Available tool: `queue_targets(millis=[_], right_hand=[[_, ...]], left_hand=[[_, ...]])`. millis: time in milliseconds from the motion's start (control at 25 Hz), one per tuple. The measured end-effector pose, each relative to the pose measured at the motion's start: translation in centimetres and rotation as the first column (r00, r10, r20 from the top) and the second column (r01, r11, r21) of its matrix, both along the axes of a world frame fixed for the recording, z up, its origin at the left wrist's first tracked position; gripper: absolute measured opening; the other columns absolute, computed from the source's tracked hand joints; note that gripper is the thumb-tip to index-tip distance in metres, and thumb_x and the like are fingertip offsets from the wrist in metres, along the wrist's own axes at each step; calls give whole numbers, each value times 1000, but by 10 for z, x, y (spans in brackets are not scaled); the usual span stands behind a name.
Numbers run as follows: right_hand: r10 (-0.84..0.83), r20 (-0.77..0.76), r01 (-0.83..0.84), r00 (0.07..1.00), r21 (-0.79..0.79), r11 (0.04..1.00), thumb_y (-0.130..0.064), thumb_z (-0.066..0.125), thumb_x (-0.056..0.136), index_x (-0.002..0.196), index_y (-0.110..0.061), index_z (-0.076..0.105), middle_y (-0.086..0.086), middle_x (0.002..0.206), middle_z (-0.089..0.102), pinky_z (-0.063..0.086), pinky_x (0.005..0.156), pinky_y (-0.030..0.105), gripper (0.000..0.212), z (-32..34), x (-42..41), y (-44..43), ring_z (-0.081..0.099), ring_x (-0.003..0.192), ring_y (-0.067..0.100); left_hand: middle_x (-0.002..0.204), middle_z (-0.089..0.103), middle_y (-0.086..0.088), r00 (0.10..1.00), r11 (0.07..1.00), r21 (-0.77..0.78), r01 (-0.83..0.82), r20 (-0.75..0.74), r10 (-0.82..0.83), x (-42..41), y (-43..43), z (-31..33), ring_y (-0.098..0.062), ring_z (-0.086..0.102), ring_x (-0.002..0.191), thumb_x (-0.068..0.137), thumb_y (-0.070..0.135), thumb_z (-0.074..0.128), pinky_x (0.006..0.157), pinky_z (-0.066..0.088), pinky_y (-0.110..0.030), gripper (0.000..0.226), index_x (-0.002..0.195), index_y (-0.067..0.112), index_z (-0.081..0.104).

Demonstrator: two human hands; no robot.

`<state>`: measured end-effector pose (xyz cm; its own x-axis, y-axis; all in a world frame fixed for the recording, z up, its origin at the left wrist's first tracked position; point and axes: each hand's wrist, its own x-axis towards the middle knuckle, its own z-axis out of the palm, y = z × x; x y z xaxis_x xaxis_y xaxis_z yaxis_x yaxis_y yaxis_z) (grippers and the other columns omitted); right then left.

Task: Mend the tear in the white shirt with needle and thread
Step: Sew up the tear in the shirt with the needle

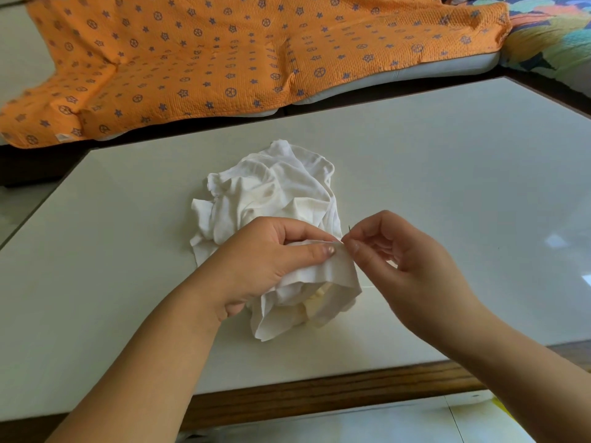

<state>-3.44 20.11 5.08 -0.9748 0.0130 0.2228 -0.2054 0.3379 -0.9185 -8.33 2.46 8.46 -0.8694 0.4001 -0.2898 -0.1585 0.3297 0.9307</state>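
In the head view, my left grip [268,260] pinches a fold of the crumpled white shirt [275,190], which is heaped mid-counter [447,174], while my right grip [399,251], just beside that fold, pinches the needle [349,230], one end sticking up, with an orange patterned quilt [198,59] beyond.

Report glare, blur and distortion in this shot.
Head view: pale glare patches on the table at right; the wide-angle lens bows the table edges; the needle in the right hand is only a faint sliver; the shirt is sharp, softly lit.
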Motion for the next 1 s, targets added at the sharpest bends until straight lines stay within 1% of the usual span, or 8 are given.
queue_targets(millis=[240, 320, 400, 480, 560, 680, 840, 1000], right_hand=[[-32, -25, 33, 999, 63, 997, -22, 60, 90, 82, -37, 58, -25, 88, 68, 45, 69, 6, 18, -2, -1, 1, 64, 84, -2], [-9, -1, 9, 1000, 17, 1000, -20, 62, 90, 82, -35, 62, -18, 84, 70, 48, 67, 11, 17, 1, 0, 2, 66, 78, 3], [29, 52, -29, 998, -14, 999, -18, 62, 90, 84, -30, 67, -9, 74, 71, 51, 62, 15, 14, 6, 0, 5, 66, 67, 6], [50, 111, -48, 993, -20, 999, -14, 60, 92, 84, -26, 69, -3, 66, 70, 50, 56, 16, 17, 10, 0, 9, 64, 58, 6], [64, 161, -64, 985, -6, 998, -13, 59, 92, 85, -27, 70, -1, 62, 68, 50, 54, 17, 20, 11, 0, 11, 64, 55, 7], [80, 200, -90, 977, 44, 995, -17, 58, 90, 85, -32, 71, -2, 60, 67, 48, 52, 15, 20, 12, 1, 12, 60, 52, 2], [82, 203, -90, 976, 31, 995, -20, 58, 88, 85, -31, 72, -2, 60, 67, 47, 52, 15, 19, 14, 2, 13, 59, 52, 1], [84, 214, -90, 973, 20, 996, -15, 59, 90, 84, -30, 73, -1, 60, 66, 46, 51, 14, 21, 15, 1, 13, 58, 51, 1]], left_hand=[[88, 78, -2, 1000, 1000, -12, -27, -12, 27, -2, -4, 2, -9, 73, 83, 82, 17, 73, 73, 56, -17, 8, 87, 18, 79], [89, 78, -1, 999, 999, -22, -24, -41, 23, -1, -6, 2, -11, 73, 86, 82, 18, 74, 78, 56, -20, 7, 87, 19, 79], [90, 78, 1, 997, 999, -40, -6, -81, 3, -1, -6, 2, -11, 73, 91, 83, 20, 73, 85, 55, -24, 7, 87, 22, 79], [90, 78, 5, 994, 998, -60, -3, -114, -4, 0, -6, 2, -7, 72, 92, 84, 21, 73, 88, 53, -25, 8, 86, 25, 79], [89, 78, 7, 992, 998, -68, -3, -127, -6, 0, -6, 2, -5, 72, 90, 86, 20, 72, 85, 51, -22, 8, 86, 26, 78], [87, 77, 6, 991, 997, -71, 5, -131, -14, 0, -6, 2, -5, 72, 87, 87, 19, 71, 80, 51, -19, 8, 87, 24, 77], [87, 77, 4, 993, 998, -59, 4, -121, -11, 0, -5, 2, -5, 72, 85, 87, 18, 71, 75, 52, -15, 7, 88, 22, 77], [87, 77, 4, 995, 999, -47, 5, -101, -10, 0, -6, 2, -5, 72, 84, 87, 17, 71, 74, 51, -14, 7, 87, 21, 77]])
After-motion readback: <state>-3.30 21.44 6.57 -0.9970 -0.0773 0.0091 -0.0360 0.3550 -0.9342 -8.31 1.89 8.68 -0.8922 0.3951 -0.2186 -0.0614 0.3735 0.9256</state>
